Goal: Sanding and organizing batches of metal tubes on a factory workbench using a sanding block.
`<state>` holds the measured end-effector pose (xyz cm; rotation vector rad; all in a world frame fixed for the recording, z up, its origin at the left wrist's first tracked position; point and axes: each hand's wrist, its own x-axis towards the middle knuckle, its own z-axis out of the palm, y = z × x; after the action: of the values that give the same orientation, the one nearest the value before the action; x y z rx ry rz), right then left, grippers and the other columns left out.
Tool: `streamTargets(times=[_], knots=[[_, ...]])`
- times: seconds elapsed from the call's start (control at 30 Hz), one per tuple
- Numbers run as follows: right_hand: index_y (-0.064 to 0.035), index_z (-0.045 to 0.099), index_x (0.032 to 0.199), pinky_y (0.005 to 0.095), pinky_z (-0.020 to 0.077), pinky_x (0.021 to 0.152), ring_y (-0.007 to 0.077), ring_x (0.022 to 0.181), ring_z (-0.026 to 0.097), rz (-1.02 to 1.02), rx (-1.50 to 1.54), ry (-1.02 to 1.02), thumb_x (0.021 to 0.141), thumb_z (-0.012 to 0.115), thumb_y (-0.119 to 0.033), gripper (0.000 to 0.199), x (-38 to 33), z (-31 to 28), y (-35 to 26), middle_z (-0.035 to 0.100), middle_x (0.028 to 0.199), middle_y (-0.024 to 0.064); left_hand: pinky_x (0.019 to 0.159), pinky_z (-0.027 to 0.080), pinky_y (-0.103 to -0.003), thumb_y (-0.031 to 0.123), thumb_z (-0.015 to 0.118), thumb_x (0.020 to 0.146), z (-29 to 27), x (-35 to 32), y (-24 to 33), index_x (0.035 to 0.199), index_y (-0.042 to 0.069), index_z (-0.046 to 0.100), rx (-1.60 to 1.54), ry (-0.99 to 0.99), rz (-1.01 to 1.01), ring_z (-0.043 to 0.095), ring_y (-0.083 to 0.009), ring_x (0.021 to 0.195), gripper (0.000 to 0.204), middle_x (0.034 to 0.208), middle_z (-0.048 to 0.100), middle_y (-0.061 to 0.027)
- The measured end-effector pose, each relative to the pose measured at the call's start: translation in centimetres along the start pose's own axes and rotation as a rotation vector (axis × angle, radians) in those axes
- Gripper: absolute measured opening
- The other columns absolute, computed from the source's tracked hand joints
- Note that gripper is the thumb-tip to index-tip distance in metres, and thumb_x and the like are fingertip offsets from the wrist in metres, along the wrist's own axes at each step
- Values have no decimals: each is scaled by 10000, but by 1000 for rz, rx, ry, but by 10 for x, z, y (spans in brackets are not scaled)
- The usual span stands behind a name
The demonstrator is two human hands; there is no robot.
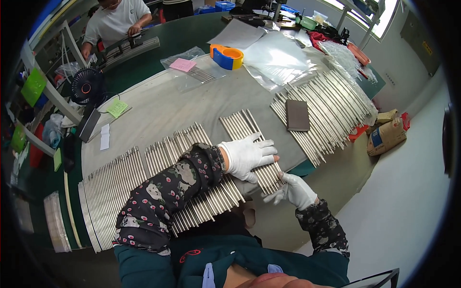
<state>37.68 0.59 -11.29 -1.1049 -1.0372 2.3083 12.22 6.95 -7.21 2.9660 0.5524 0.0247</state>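
My left hand [247,156], in a white glove, lies flat with spread fingers across a narrow group of slim metal rods [237,126]. A bare fingertip shows past the glove. At the near right end of the same group, my gloved right hand [297,191] has its fingers around the rod ends, which jut past the table edge. Parts of its grip are hidden behind the rods. Under my left forearm, in a dark floral sleeve, lie more rods [180,139], partly covered. A wide row of rods [110,192] stretches out at the left.
At the right, a brown block [297,115] rests on another spread of rods [331,110]. Farther back are an orange-and-blue tape roll [226,56], a clear bag with a pink note [183,65] and plastic sheets [276,55]. A black fan [87,87] stands left; another person works beyond.
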Motion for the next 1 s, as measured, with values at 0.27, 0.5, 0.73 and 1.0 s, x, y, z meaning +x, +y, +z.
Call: streamTargets(times=[0.27, 0.5, 0.73, 1.0], knots=[[89, 534, 1279, 381, 613, 704, 371, 873, 733, -7, 139, -75, 1106, 344, -345, 504, -6, 20, 15, 684, 1086, 305, 903, 473, -400, 416, 764, 707, 2, 7, 14, 1204, 59, 570, 150, 174, 148, 604, -265, 964, 642, 969, 587, -76], [81, 600, 1129, 326, 588, 637, 310, 699, 724, -435, 80, -158, 1050, 283, -632, 784, -48, 49, -29, 707, 856, 268, 713, 521, -415, 147, 778, 685, -29, 15, 38, 995, 108, 612, -171, 699, -12, 638, -345, 779, 354, 818, 631, -107], [43, 380, 1470, 399, 489, 1030, 349, 1268, 577, -940, -941, 467, 744, 783, -190, 862, 14, 64, -38, 591, 1344, 233, 671, 550, -274, 108, 703, 970, -48, 13, 57, 1080, 74, 582, -1494, 1386, -202, 634, -116, 710, 167, 816, 648, -11], [-43, 526, 1342, 427, 536, 880, 404, 1010, 674, -711, -859, 336, 830, 723, -191, 569, 78, 64, -31, 692, 1047, 235, 793, 569, -402, 301, 661, 998, -38, -27, 0, 1164, 31, 563, -1016, 1108, -894, 628, -210, 752, 331, 849, 640, -64]])
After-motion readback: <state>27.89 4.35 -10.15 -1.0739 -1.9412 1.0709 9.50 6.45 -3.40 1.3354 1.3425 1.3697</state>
